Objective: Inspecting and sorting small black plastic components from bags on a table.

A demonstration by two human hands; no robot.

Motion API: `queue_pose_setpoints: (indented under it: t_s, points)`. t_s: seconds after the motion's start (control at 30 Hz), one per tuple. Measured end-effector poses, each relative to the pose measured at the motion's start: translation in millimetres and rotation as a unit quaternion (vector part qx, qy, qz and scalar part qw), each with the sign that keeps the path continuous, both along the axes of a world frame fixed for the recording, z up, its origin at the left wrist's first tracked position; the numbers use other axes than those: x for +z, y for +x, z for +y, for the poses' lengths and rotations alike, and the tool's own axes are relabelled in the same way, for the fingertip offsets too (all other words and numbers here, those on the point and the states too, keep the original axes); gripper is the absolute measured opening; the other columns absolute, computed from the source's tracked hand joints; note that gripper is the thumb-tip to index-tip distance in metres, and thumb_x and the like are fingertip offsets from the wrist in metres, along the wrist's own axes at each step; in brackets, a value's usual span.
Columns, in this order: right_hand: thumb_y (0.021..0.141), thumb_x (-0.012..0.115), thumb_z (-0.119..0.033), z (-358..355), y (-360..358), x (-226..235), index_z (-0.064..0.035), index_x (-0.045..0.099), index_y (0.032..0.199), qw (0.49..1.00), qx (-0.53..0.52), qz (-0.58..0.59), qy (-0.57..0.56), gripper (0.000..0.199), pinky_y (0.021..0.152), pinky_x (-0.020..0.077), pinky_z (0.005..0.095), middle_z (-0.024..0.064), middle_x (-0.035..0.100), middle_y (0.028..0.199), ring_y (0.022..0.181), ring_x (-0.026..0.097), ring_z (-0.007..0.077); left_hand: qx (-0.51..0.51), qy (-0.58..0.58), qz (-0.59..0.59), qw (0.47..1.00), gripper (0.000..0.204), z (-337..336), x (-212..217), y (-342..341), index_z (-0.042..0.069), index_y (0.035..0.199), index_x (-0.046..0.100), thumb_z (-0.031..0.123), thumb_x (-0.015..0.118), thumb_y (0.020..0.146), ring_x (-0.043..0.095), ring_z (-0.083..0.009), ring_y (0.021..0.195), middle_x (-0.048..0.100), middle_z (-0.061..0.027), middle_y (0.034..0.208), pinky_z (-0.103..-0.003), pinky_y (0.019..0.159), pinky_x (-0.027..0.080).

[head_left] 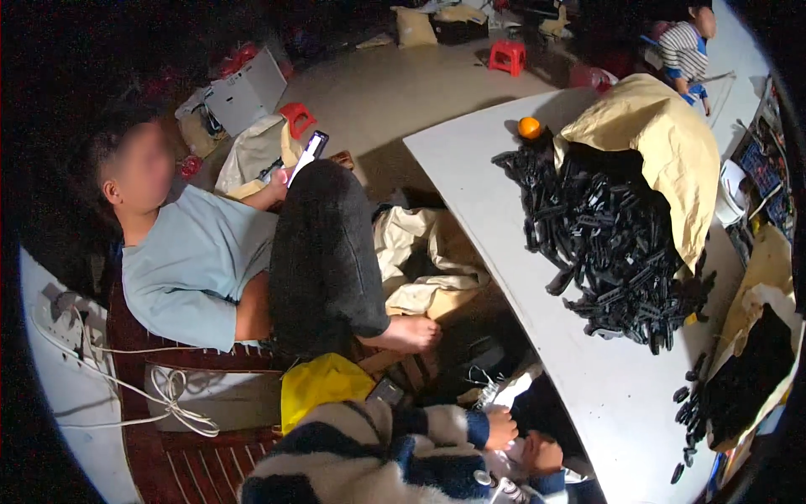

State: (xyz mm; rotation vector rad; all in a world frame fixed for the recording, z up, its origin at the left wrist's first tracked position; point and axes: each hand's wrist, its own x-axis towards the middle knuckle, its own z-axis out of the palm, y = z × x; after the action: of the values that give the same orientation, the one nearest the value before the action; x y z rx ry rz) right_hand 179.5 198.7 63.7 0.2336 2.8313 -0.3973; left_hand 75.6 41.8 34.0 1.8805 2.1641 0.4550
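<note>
Small pale part: a whitish piece (514,393) sits at the lower middle, about 6 o'clock, just off the near edge of the white table (604,395); its exact shape is too small to tell.
Left hand: the left hand (501,427), from a blue-and-white striped fuzzy sleeve (395,437), is curled closed around the lower end of that piece.
Right hand: the right hand (541,454) is bunched closed just beside it, at 5 o'clock; whether it grips anything I cannot tell.
Loose pieces: a few small black plastic clips (690,412) lie scattered at 4 o'clock beside a dark-filled tan bag (756,370).
Main heap: a big pile of black plastic clips (613,235) at 2 o'clock spills from a tan paper sack (663,143), with an orange ball (529,128) at its far end.
Progress: judged from the large heap, most of the handling looks undone; no sorted batch is plainly visible.
Beyond: a person in a pale blue shirt (193,269) reclines at 9 o'clock holding a phone (309,153); red stools (507,55) stand on the floor at 12 o'clock.
</note>
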Motion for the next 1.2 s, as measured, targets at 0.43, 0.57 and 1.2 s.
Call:
queue_pose_setpoints:
  t_s: [0.43,0.57,1.2]
  points:
    - [0.078,0.053,-0.028,-5.4,10.5,-4.5,-0.0128,0.063,0.086,0.997,0.000,0.066,-0.025,0.020,0.049,0.0472,0.0424,0.0137,0.060,0.067,0.055,0.058,0.0315,-0.005,-0.021,0.001,1.000,0.037,-3.2,-4.1,9.3,0.006,0.078,0.055,0.043,0.053,0.075,0.053,-0.0212,0.068,0.052,-0.0048,0.070,-0.036,0.071,0.036]
    - [0.079,0.052,-0.032,-1.8,10.2,-10.2,-0.0164,0.063,0.087,0.995,0.016,0.100,-0.025,0.021,0.043,0.0449,0.0421,0.0109,0.057,0.055,0.046,0.056,0.0301,-0.011,-0.066,-0.009,0.998,0.036,-4.1,11.6,2.6,0.006,0.080,0.055,0.042,0.053,0.075,0.052,-0.0208,0.073,0.052,-0.0061,0.075,-0.036,0.071,0.036]
    - [0.082,0.049,-0.029,-0.3,-0.2,1.7,-0.0158,0.063,0.094,0.995,0.042,0.072,-0.063,0.022,0.049,0.0466,0.0454,0.0145,0.062,0.072,0.055,0.058,0.0348,0.202,0.548,-0.589,0.559,0.036,-263.1,195.2,-184.3,-0.003,0.113,0.049,0.025,0.038,0.092,0.051,-0.0275,0.106,0.053,-0.0155,0.114,-0.040,0.095,0.038]
